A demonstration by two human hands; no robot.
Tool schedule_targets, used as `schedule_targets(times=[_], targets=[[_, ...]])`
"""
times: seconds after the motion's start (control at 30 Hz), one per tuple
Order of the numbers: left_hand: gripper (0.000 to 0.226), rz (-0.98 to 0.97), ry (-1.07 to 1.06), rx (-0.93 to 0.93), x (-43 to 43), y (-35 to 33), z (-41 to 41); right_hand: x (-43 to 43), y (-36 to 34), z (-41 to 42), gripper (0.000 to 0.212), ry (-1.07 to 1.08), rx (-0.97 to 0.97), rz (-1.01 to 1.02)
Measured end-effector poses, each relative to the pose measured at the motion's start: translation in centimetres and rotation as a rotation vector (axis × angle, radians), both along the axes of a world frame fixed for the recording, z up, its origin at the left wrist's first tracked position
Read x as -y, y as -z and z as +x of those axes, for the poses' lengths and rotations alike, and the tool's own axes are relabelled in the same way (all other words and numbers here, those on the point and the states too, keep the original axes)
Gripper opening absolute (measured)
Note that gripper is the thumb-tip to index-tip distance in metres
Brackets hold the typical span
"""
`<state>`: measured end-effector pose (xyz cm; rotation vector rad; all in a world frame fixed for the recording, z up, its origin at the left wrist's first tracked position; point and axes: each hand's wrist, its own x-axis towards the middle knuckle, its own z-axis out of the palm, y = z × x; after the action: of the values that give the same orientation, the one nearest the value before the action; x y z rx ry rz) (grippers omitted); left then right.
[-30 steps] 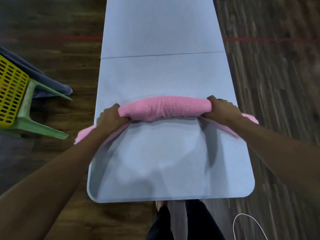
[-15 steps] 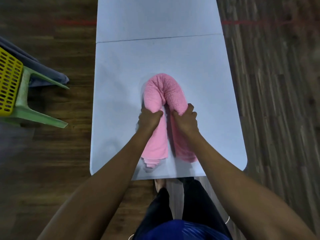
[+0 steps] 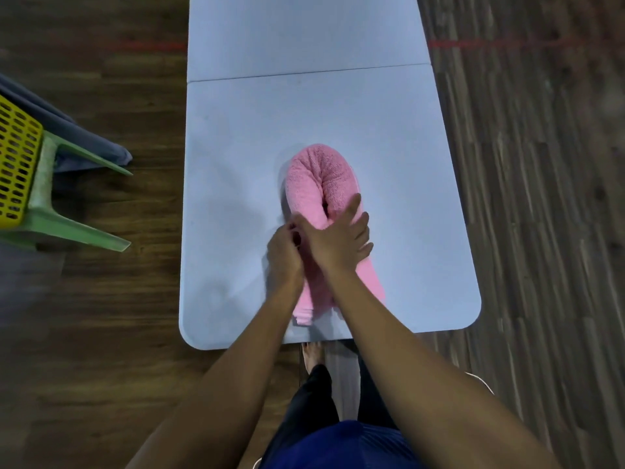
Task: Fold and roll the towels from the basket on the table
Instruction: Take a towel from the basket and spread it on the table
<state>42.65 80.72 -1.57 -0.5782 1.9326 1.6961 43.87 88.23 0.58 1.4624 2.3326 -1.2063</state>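
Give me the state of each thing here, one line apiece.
Pink terry towel: rolled, bent double into a U.
Left hand: fingers curled on the towel's left limb.
Right hand: fingers straight, laid across the towel.
Pale blue folding table: flat, bearing the towel.
Yellow perforated plastic basket: on a green plastic stool, contents hidden.

pink towel (image 3: 306,184) | rolled, bent double | on table (image 3: 236,164)
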Motion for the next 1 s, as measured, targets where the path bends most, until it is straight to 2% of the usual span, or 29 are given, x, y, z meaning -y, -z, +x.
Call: schedule_targets(times=[0.07, 0.13, 0.2, 0.27, 0.33, 0.4, 0.5, 0.6, 0.77, 0.93, 1.0], targets=[[0.027, -0.156, 0.059, -0.119, 2.1, 0.1, -0.2, 0.3, 0.4, -0.3, 0.134, -0.085, 0.078, 0.051], [0.027, -0.510, 0.212, -0.307, 4.7, 0.6, -0.1, 0.3, 1.0, -0.5, 0.137, -0.150, 0.136, 0.109], [0.035, -0.811, 0.344, -0.446, 7.2, 1.6, 0.2, 0.1, 1.4, -0.4, 0.136, -0.206, 0.162, 0.179], [0.050, -0.937, 0.486, -0.491, 9.1, 2.4, 0.4, -0.3, 1.5, -0.3, 0.136, -0.249, 0.165, 0.227], [0.061, -0.996, 0.637, -0.491, 10.1, 3.2, 0.7, -1.2, 1.7, 0.2, 0.136, -0.291, 0.143, 0.266], [0.066, -1.024, 0.702, -0.463, 10.5, 3.6, 1.1, -2.6, 1.9, 0.9, 0.132, -0.373, 0.107, 0.295], [0.068, -1.042, 0.711, -0.457, 10.0, 3.9, 1.4, -4.6, 2.3, 1.7, 0.123, -0.531, 0.067, 0.339], [0.068, -1.039, 0.694, -0.426, 9.8, 3.8, 1.2, -5.7, 2.1, 1.4, 0.114, -0.590, 0.012, 0.336], [0.056, -0.990, 0.529, -0.414, 10.1, 0.8, 1.6, -6.5, -0.2, 1.0, 0.099, -0.565, -0.148, 0.132], [0.044, -1.002, 0.302, -0.428, 13.5, -4.9, 3.3, -3.1, -4.0, 0.2, 0.096, -0.724, -0.298, -0.019], [0.039, -1.020, 0.200, -0.426, 15.5, -7.3, 4.0, -0.6, -5.6, -0.5, 0.086, -0.766, -0.368, -0.097]])
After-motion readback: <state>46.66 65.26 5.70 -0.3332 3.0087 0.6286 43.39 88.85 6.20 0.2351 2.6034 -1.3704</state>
